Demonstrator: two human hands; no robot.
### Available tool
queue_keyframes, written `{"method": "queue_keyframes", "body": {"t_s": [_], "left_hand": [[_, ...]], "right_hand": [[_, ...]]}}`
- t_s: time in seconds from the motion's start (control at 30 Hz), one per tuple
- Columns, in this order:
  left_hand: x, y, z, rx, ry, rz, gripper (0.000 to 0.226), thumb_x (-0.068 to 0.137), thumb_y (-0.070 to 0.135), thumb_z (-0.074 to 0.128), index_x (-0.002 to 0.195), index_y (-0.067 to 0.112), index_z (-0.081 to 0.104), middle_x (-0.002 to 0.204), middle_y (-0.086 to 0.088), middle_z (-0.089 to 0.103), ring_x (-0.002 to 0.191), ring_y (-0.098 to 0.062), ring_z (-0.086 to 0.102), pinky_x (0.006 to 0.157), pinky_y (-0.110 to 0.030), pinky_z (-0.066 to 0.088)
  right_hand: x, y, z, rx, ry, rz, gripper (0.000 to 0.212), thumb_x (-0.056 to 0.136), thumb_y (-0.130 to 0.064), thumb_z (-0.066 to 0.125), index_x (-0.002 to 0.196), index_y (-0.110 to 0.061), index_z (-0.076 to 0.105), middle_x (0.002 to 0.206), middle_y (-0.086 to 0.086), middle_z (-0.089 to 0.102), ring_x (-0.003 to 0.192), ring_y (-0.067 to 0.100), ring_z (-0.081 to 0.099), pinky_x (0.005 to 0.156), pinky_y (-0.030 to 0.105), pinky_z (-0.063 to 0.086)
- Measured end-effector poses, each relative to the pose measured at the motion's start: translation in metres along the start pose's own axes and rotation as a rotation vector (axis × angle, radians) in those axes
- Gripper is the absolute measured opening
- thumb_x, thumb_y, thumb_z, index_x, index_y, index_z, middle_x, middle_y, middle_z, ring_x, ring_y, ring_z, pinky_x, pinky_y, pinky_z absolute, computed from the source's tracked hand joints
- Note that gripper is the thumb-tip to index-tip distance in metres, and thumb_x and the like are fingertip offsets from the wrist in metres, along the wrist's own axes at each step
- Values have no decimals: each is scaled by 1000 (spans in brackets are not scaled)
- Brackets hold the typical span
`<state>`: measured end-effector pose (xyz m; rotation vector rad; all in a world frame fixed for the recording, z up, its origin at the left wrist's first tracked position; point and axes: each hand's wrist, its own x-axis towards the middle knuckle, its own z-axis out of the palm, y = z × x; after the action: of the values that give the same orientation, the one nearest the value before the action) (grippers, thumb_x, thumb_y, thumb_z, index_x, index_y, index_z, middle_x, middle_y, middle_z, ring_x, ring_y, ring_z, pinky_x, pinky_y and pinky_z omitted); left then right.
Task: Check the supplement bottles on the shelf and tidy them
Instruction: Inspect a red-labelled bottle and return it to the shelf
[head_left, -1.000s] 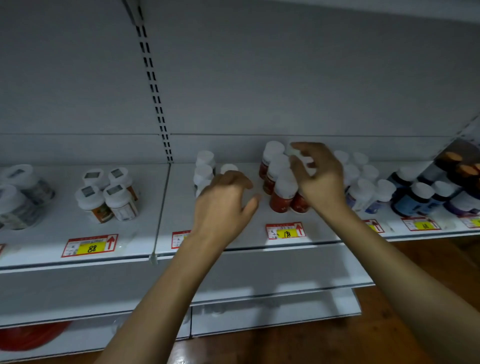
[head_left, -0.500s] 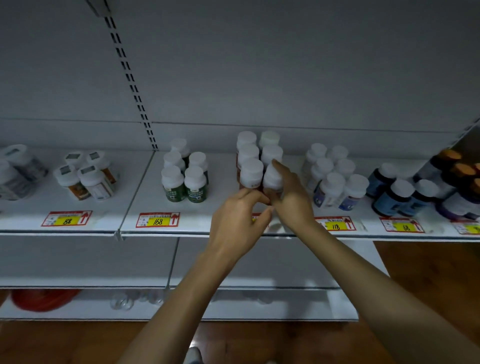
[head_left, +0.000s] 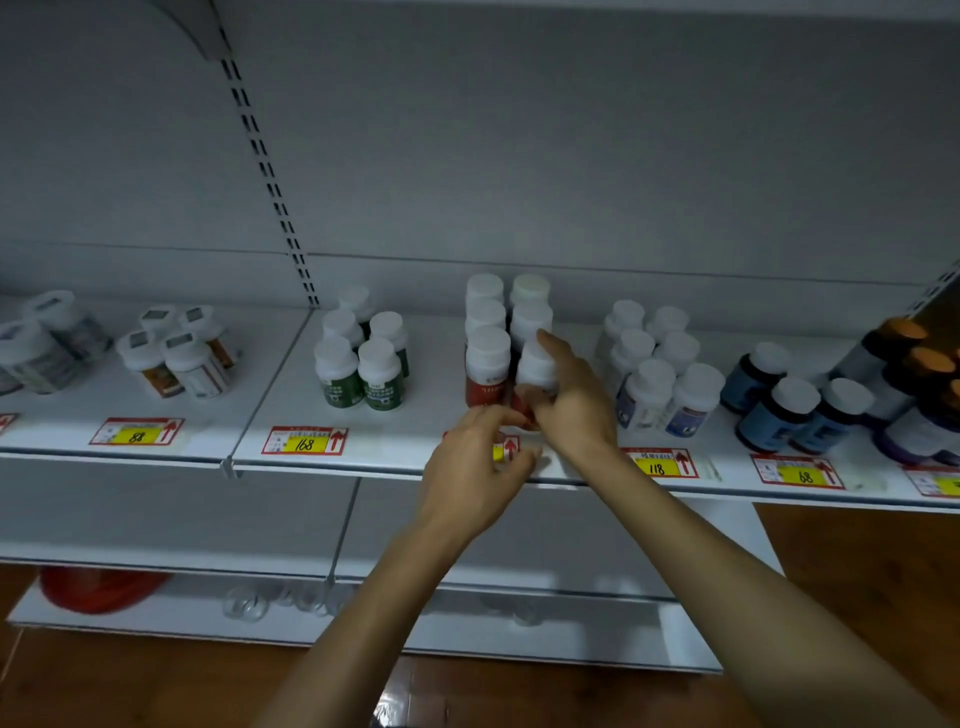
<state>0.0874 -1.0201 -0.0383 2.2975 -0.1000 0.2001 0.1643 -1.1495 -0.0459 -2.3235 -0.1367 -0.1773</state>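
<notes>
far left on the shelf (head_left: 431, 410) we see clear jars (head_left: 39, 356), then small orange-label bottles (head_left: 179, 361) behind price tag 88 (head_left: 136, 431). past the slotted upright (head_left: 270, 176) come green-label bottles (head_left: 363, 371), with tag 168 (head_left: 305, 440) in front. next are red-label bottles (head_left: 485, 332), two rows running front to back. our left hand (head_left: 475, 470) is at the shelf edge just below them, covering a tag. its fingers (head_left: 522, 460) are curled, and we cannot tell if they pinch anything. our right hand (head_left: 574, 415) is on the front red bottle (head_left: 535, 366) of the right row, whose base is hidden by the hands. the index finger runs up its side to the cap and the thumb wraps the label, so those fingers are grasping it. right of that are white bottles with blue labels (head_left: 654, 379), tag 118 (head_left: 658, 462), dark blue bottles (head_left: 779, 410), tag 68 (head_left: 799, 472) and orange-cap bottles (head_left: 904, 358) at the far right.
</notes>
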Motion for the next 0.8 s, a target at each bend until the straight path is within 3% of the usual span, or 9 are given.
{"method": "queue_keyframes", "body": {"t_s": [0.07,0.2,0.37,0.43,0.5,0.6,0.8], "left_hand": [[4,-3,-7,-69,65,-15,35,84,33,67,117,24,57,116,5,58,103,-10,57,82,-35,52],[11,11,-18,-300,34,-8,60,83,32,73,136,25,45,125,10,52,108,1,52,74,-5,45],[9,34,-22,-586,62,-21,45,78,35,69,120,31,55,108,10,68,96,-6,66,79,-24,54],[9,47,-28,-676,97,-50,41,76,35,70,115,32,58,99,7,72,87,-12,69,72,-25,55],[9,61,-36,-725,94,-47,39,76,35,69,113,30,60,96,6,73,87,-17,69,72,-27,56],[6,78,-43,-773,57,-49,41,76,38,70,115,28,62,99,5,73,91,-19,69,79,-34,56],[-5,105,-33,-909,0,-90,43,80,31,73,119,18,62,106,-1,72,99,-17,69,76,-20,54]], "right_hand": [[0,-9,-13,87,70,51,64,82,-37,67,139,-40,38,124,1,60,106,25,60,88,38,50],[-10,-36,-53,298,103,95,67,77,-35,77,136,-31,45,99,-17,60,84,8,61,77,26,51],[-23,-68,-73,640,116,165,40,86,-34,68,122,-20,55,93,-7,65,79,3,64,71,18,52],[-26,-74,-80,865,111,259,29,94,-38,54,113,-17,62,97,0,70,84,7,67,76,25,53],[-29,-75,-87,1010,94,308,33,95,-40,50,109,-14,65,102,9,71,89,18,68,78,34,53],[-36,-75,-98,1095,71,269,40,88,-45,56,111,-13,65,103,14,71,88,18,69,71,30,53],[-53,-68,-116,1099,71,217,46,78,-44,61,111,-14,66,103,9,72,87,15,68,65,21,52]]}}
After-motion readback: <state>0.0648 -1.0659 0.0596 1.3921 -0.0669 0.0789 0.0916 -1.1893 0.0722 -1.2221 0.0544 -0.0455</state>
